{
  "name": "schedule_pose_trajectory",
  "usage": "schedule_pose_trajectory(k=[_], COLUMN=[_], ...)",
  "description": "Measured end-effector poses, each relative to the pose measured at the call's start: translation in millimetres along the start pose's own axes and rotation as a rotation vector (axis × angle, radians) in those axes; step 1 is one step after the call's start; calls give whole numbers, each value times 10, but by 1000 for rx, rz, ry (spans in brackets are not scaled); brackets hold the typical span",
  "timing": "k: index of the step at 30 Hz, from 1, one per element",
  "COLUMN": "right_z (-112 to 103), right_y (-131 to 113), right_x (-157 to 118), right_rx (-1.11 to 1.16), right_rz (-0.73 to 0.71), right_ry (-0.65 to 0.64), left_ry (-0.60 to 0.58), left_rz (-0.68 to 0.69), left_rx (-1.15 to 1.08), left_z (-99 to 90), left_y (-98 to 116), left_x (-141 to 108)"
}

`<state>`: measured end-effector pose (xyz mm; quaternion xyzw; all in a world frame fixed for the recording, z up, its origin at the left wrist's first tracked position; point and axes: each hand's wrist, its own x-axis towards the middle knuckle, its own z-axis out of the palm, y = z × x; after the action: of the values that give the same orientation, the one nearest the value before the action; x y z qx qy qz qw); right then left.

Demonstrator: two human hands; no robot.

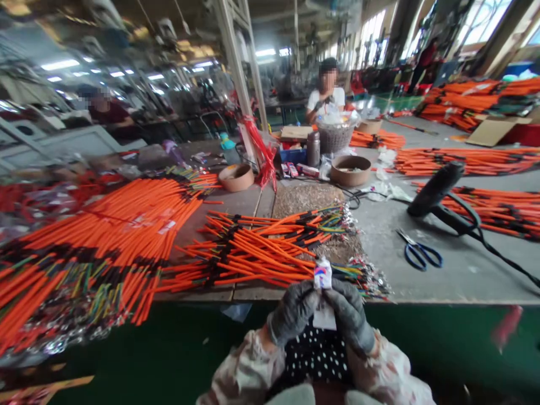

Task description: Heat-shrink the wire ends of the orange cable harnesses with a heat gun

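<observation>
Gripping the small white packet (323, 277), probably soft, in left hand (293, 313) and right hand (351, 316), by the near edge of the desk (459, 286); best pinched lightly, without crumpling.

From the head, one view faces twelve o'clock and down across the workbench (375, 236), left hand (292, 313) and right hand (351, 315) close, near six.

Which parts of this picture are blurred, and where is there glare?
Head view: glare at the upper-right window and the left ceiling lamp; left edge smeared and stretched; scissors fairly clear; print on the small white item too soft to read.
</observation>
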<state>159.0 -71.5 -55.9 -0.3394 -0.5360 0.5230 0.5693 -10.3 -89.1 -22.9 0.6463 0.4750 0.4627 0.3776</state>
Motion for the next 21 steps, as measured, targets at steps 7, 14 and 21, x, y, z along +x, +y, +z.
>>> schedule_pose_trajectory(k=[7,14,21], right_z=[-89,1,-102], right_y=[-62,-1,-37], right_x=[23,123,175], right_rx=[93,166,143], right_rz=[175,199,243], right_ry=[-48,-127,-203], left_ry=[-18,-69,-142], left_rz=[-121,-249,-197], left_rx=[-85,-79,-71], left_z=[-17,14,-70], left_y=[45,7,-79], left_x=[103,113,201])
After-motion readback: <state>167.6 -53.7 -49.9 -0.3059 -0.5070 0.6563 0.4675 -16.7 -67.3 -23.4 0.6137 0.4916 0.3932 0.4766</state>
